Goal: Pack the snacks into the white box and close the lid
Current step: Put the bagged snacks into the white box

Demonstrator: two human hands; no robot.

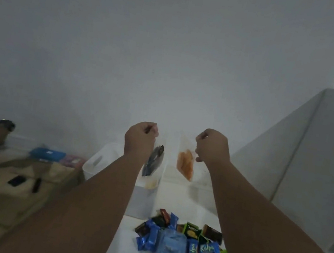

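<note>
Now your L hand [141,136] pinches a dark-snack bag [153,163], R hand [212,147] pinches an orange-snack bag [185,166], both over the white box [141,200].

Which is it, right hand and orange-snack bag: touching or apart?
Touching. The head view shows the right hand gripping the orange-snack bag, which hangs from it.

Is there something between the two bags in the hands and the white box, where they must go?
Nothing visible. The left hand holds the dark bag over the open white box. The right hand holds the orange bag just beside it.
</note>
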